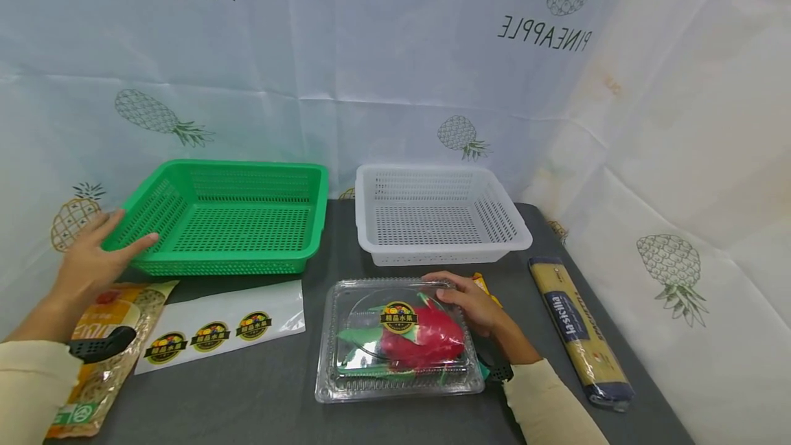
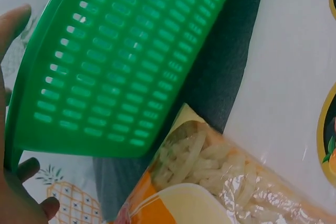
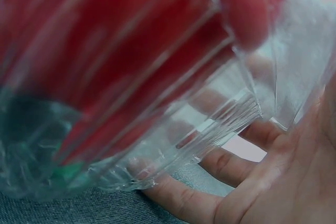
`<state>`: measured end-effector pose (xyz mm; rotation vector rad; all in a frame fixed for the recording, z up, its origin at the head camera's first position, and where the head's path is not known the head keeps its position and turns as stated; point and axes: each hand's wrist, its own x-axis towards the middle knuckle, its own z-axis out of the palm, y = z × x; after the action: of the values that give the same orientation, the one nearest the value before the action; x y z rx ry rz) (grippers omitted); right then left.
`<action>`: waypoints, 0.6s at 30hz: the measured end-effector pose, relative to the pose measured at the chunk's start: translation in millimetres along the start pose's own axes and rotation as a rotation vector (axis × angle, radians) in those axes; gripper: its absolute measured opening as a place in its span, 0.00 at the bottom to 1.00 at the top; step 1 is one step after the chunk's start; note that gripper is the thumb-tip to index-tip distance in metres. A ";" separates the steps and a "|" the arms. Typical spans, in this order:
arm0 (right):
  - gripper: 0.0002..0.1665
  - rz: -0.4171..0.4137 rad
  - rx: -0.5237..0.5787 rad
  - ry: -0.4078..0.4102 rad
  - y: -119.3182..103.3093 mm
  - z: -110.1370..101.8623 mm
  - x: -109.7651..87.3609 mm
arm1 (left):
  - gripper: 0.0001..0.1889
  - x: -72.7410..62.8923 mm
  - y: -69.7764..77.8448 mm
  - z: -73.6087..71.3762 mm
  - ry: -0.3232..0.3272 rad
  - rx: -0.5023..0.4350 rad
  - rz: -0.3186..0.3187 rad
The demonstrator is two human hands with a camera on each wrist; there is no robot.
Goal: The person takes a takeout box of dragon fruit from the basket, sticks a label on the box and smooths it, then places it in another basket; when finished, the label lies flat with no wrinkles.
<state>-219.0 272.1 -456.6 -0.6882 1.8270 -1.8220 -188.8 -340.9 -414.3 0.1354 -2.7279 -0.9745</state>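
My left hand (image 1: 93, 256) grips the left rim of a green plastic basket (image 1: 247, 167), with its thumb over the edge and fingers on the outer side. In the left wrist view, the slotted wall of this basket (image 2: 115, 66) fills the upper middle. My right hand (image 1: 472, 304) holds the right side of a clear, lidded plastic box (image 1: 327, 362). Inside lies a red dragon fruit (image 1: 435, 335) with green tips, and a round black-and-gold sticker (image 1: 398, 318) is on the lid. Close up in the right wrist view, fingers (image 3: 186, 198) reach under the box's ridged edge.
A white basket (image 1: 445, 257) stands at the back right. A white sheet (image 1: 284, 301) bearing round stickers lies left of the box, beside a food bag (image 1: 139, 318). At the right lies a pasta packet (image 1: 575, 335). A small yellow packet (image 1: 486, 287) shows behind my right hand.
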 end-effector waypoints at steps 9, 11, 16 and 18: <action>0.26 0.004 0.016 0.013 1.7 2.7 1.7 | 0.47 -2.3 -4.0 -3.3 -0.028 0.095 -0.001; 0.26 0.002 0.028 0.010 2.2 3.1 2.4 | 0.47 -3.2 -3.7 -3.4 -0.025 0.113 -0.016; 0.24 -0.021 0.065 -0.007 3.5 1.7 2.9 | 0.49 -6.3 0.6 -1.6 -0.031 0.129 -0.056; 0.24 -0.031 0.066 -0.005 3.7 0.4 1.7 | 0.49 -7.0 3.5 0.8 -0.037 0.132 -0.068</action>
<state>-220.2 270.7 -460.3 -0.6996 1.7538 -1.8905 -182.2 -336.6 -414.1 0.2372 -2.8386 -0.8208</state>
